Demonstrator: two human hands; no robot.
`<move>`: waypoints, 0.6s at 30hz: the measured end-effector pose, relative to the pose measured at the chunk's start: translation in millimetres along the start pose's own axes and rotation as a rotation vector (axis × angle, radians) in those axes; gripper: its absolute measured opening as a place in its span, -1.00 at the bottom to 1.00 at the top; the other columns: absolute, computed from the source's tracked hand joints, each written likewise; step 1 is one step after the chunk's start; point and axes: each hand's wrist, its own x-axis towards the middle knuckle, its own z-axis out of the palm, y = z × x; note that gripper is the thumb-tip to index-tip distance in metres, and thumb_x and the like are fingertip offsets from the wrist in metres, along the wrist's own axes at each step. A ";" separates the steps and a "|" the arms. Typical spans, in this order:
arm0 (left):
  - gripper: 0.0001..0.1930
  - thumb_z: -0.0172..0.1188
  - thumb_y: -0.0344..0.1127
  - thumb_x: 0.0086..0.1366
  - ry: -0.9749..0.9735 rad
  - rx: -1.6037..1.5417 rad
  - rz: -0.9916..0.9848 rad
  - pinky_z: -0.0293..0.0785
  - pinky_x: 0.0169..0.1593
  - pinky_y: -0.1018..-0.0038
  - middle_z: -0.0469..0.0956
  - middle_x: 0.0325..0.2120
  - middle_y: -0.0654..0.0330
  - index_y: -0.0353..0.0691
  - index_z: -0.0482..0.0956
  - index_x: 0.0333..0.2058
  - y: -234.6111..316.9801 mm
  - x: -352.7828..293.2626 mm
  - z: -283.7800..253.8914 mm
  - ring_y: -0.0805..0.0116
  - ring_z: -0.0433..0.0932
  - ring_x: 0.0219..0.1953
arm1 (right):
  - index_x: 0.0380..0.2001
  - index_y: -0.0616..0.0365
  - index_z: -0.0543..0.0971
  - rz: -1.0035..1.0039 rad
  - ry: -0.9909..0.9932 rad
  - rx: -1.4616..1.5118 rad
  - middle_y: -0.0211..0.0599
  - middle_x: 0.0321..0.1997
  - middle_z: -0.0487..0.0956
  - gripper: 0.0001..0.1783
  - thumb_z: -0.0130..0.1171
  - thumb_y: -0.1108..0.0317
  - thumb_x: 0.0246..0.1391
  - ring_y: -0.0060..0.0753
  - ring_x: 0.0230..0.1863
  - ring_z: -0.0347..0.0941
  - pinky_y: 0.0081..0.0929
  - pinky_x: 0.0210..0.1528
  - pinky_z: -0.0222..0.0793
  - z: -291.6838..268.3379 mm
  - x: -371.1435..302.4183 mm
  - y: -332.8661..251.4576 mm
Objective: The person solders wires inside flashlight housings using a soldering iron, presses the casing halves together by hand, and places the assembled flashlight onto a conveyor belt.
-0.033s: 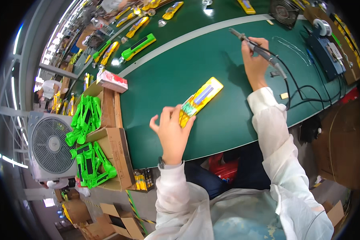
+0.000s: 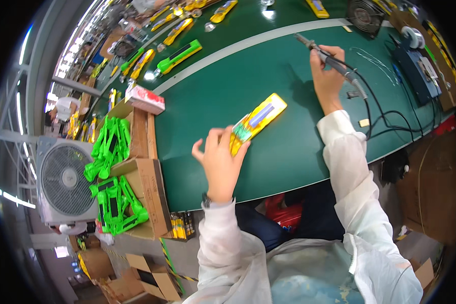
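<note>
Over the green work table lies a long yellow plastic casing (image 2: 278,102), tilted up to the right. Inside it show a blue-violet cylinder (image 2: 261,116) and a small green circuit board (image 2: 242,133). My left hand (image 2: 222,162) grips the casing's near end, thumb on one side and fingers on the other, covering part of it. Farther right, my right hand (image 2: 328,78) is closed around the grey handle of a soldering iron (image 2: 345,72). The iron's tip points up and left, well apart from the casing. A black cable trails from its handle.
A blue soldering station (image 2: 414,71) and a solder spool (image 2: 413,37) stand at the right, cables before them. Cardboard boxes (image 2: 153,195) hold green plastic shells (image 2: 119,202) at the left, below a pink-white carton (image 2: 146,99). Green-and-yellow units (image 2: 180,57) line the far strip.
The whole view has shifted slightly. Both hands keep their hold on the casing and the soldering iron.
</note>
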 end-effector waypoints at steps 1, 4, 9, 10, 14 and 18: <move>-0.53 0.29 -0.10 0.00 0.009 0.025 -0.029 0.02 0.04 0.19 0.42 -0.30 0.25 -0.23 0.49 -0.14 -3.9 7.2 3.6 0.33 0.40 -0.21 | -0.40 0.20 0.45 -0.048 -0.002 -0.044 -0.46 -0.60 0.43 -0.80 0.23 0.39 -0.10 -0.72 -0.61 0.25 -0.71 -0.56 0.18 2.9 2.6 -2.1; -0.51 0.24 -0.08 0.04 0.090 0.020 0.021 -0.06 0.11 0.07 0.43 -0.16 0.20 -0.18 0.45 -0.08 0.0 24.2 6.2 0.25 0.39 -0.07 | -0.40 0.20 0.47 -0.056 0.029 -0.043 -0.48 -0.56 0.43 -0.82 0.23 0.38 -0.06 -0.73 -0.59 0.25 -0.74 -0.54 0.18 0.6 11.4 -0.7; -0.69 0.13 -0.25 0.15 0.369 0.125 -0.150 0.25 0.00 0.31 0.51 -0.22 0.05 -0.24 0.49 -0.14 -18.1 6.9 -73.0 0.12 0.46 -0.13 | -0.37 0.23 0.45 0.053 -0.004 0.011 -0.47 -0.52 0.43 -0.81 0.21 0.38 -0.02 -0.77 -0.57 0.24 -0.77 -0.52 0.18 -6.0 2.3 17.1; -0.74 0.11 -0.31 0.16 0.395 0.105 -0.290 0.31 -0.06 0.34 0.51 -0.24 0.01 -0.27 0.51 -0.19 -37.2 -7.7 -92.0 0.11 0.47 -0.17 | -0.37 0.24 0.45 0.085 -0.001 0.006 -0.47 -0.52 0.43 -0.80 0.21 0.38 -0.02 -0.79 -0.57 0.23 -0.78 -0.52 0.18 -4.2 2.3 18.4; -0.63 0.09 -0.04 0.17 -0.065 0.698 -0.716 0.32 -0.19 0.07 0.54 -0.29 0.08 -0.21 0.46 -0.22 -167.7 -83.3 -139.6 0.06 0.50 -0.23 | -0.37 0.24 0.45 0.094 0.027 0.021 -0.49 -0.53 0.43 -0.81 0.20 0.38 -0.01 -0.80 -0.58 0.22 -0.78 -0.53 0.16 0.9 7.9 2.6; -0.61 0.11 0.02 0.11 -0.351 0.657 -0.971 0.30 -0.09 -0.02 0.55 -0.25 0.07 -0.14 0.47 -0.21 -248.6 -107.9 -131.2 0.01 0.49 -0.14 | -0.38 0.21 0.45 0.100 -0.029 0.068 -0.49 -0.56 0.42 -0.83 0.19 0.39 -0.02 -0.77 -0.59 0.22 -0.76 -0.54 0.15 4.1 8.3 5.0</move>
